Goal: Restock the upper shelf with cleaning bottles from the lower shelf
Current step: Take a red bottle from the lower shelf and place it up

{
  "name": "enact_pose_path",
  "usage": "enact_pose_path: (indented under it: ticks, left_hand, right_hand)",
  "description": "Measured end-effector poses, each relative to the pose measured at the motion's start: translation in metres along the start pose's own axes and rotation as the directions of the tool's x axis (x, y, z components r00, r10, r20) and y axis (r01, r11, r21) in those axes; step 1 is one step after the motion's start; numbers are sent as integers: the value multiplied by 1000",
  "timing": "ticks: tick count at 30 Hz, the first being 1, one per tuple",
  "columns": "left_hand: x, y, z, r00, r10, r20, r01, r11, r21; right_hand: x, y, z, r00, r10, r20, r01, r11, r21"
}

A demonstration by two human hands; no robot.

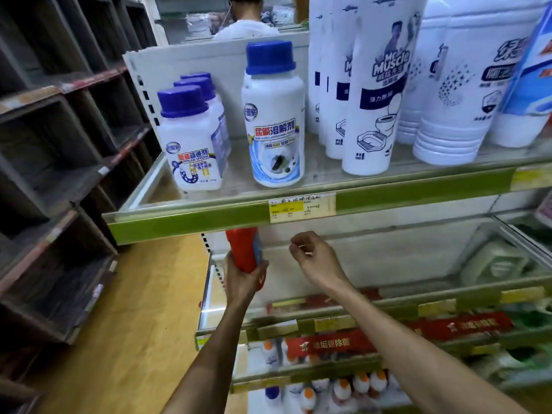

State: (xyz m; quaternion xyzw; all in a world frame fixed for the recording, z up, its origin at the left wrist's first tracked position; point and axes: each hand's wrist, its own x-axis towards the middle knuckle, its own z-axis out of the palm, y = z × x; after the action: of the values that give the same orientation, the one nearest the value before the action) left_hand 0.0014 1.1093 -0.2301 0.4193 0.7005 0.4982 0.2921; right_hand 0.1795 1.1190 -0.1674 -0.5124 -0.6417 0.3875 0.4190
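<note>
1. One red bottle [245, 249] sits in the left hand [242, 279], whose grip wraps its lower body; its top is hidden behind the green front rail of the upper shelf [191, 224]
2. Right hand [313, 255] hangs beside it, empty, fingers loosely curled, touching nothing
3. Step in hand, by my judgement: carrying a bottle up from the lower shelf [298, 327] toward the upper one
4. Next move likely calls for drawing the bottle outward to clear the rail, then lifting it to the bare gap between the blue-capped bottles [191, 138] and the tall white bottles [373, 100]
</note>
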Motion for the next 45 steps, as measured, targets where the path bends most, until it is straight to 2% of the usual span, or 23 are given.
enact_pose_path:
  ticks: [3, 6, 12, 23, 27, 30, 41, 45]
  left_hand:
    - [-1, -2, 1, 999, 21, -40, -21, 1000, 3]
    - [0, -12, -7, 1000, 30, -9, -30, 999, 20]
    - [-59, -8, -12, 995, -59, 82, 80, 956, -284]
    - [-177, 4, 11, 973, -156, 172, 216, 879, -425]
    - [-208, 4, 13, 962, -177, 209, 248, 885, -394]
    - [-226, 9, 15, 963, -141, 231, 224, 893, -389]
    - [-300, 38, 28, 947, -31, 320, 192, 855, -483]
    - [-329, 52, 52, 944, -16, 329, 195, 831, -521]
  right_hand:
    - [-1, 6, -10, 1000, 4, 14, -4, 1000, 0]
    - [-3, 13, -19, 999, 7, 44, -7, 1000, -6]
    - [3, 12, -23, 991, 46, 123, -53, 997, 51]
    - [-30, 2, -2, 946, 39, 320, -105, 976, 191]
    - [-54, 7, -14, 960, 33, 277, -95, 972, 215]
    - [-71, 7, -27, 969, 31, 245, -88, 970, 226]
    - [-149, -12, -99, 989, -27, 148, -6, 975, 220]
    - [-176, -10, -145, 996, 17, 83, -36, 971, 236]
